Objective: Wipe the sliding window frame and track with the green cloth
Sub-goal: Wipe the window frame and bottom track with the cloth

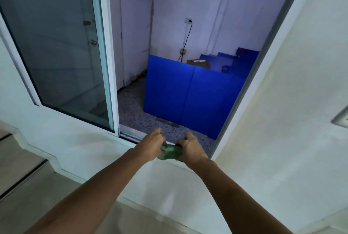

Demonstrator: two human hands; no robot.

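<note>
A bunched green cloth [171, 152] sits over the bottom track [130, 134] of the sliding window, near its right end. My left hand [151, 144] grips the cloth's left side and my right hand [191, 148] grips its right side. The white sliding pane [56, 49] stands pushed to the left, its vertical frame [108, 64] bordering the open gap. The right jamb of the window frame [263, 64] runs diagonally up from beside my right hand.
Through the opening lie a speckled floor [131, 107], large blue panels [188, 98], a cardboard box [199, 63] and a wall socket with a black cable [188, 21]. A white sill and wall [84, 149] lie below the window. Steps [22, 167] run at the lower left.
</note>
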